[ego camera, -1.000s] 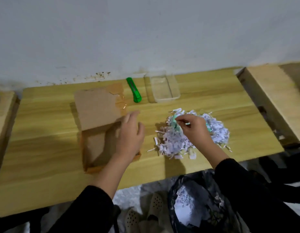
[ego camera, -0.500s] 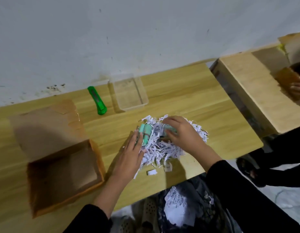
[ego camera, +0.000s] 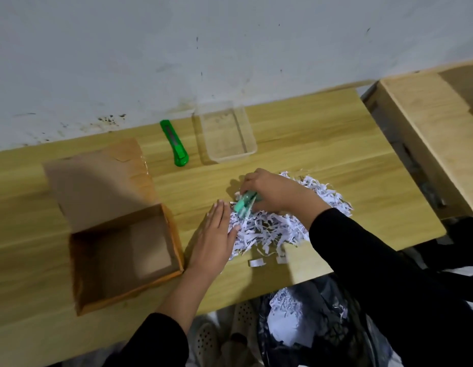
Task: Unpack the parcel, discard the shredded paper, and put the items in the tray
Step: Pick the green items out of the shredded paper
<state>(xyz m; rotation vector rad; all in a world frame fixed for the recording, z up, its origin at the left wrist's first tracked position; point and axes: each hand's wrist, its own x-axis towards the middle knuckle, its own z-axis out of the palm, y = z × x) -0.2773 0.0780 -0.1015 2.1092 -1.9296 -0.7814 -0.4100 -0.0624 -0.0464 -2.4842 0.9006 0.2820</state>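
Right hand (ego camera: 276, 193) pinches small teal-green items (ego camera: 244, 203) at the near-left edge of the shredded paper pile (ego camera: 291, 221), mid-table. Left hand (ego camera: 215, 238) flat and open, palm down on the wooden table (ego camera: 322, 154), touching the pile's left edge. Open cardboard box (ego camera: 124, 250) sits left, empty inside. Clear tray (ego camera: 226, 133) at the back by the wall, green utility knife (ego camera: 174, 143) just beside it. Black bag (ego camera: 309, 321) with shreds below the table edge.
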